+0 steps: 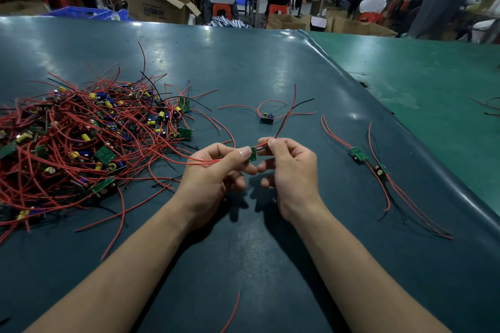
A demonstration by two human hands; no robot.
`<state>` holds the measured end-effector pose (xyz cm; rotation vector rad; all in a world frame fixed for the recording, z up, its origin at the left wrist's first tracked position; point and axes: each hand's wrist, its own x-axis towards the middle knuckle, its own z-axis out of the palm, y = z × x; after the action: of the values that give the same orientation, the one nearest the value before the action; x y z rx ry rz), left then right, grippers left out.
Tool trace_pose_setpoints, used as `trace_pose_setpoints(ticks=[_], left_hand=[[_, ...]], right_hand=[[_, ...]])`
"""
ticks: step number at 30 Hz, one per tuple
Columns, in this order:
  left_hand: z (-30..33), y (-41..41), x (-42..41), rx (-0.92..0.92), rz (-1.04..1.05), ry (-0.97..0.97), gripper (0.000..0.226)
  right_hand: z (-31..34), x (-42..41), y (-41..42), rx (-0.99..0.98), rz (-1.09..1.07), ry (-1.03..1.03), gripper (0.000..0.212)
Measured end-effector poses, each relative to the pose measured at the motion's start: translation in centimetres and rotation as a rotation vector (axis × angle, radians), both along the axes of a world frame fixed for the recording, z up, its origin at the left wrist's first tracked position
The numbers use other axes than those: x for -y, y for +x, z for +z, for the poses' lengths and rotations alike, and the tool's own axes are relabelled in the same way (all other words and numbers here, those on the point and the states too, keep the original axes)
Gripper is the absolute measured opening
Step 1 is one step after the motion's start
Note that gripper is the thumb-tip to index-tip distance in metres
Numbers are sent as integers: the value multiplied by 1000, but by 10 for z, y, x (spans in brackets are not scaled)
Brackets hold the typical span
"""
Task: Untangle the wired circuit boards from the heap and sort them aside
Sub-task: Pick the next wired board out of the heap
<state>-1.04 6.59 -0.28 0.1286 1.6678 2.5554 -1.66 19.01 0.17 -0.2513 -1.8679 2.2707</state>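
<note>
We pinch small green board [253,153] between both hands: left hand [216,170] on board edge, right hand [289,167] on its wires, just right of heap [81,143]. Two sorted boards [368,161] farther right on tabletop [243,62].

Heap [81,143] left on desk [243,62]; held board [253,154] centre; lone board [267,118] behind it; two sorted boards [368,161] right.

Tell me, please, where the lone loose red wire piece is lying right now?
In the head view, the short loose red wire lies on the dark green table mat at the bottom edge, between the person's two forearms.
</note>
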Motion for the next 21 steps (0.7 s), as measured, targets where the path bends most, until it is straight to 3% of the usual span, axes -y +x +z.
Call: trace_pose_setpoints(ticks=[6,10,16,21], left_hand=[[3,-3,1,86,1,-5,16],[3,-4,2,85,16,5,16],[5,-2,3,76,21,40,18],[4,-7,6,160,76,117,13]], right_hand=[[7,-10,-2,125,107,-345,14],[7,-11,-2,118,179,-315,5],[3,-12,-3,86,164,-92,11],[9,-22,-7,81,95,-402,14]])
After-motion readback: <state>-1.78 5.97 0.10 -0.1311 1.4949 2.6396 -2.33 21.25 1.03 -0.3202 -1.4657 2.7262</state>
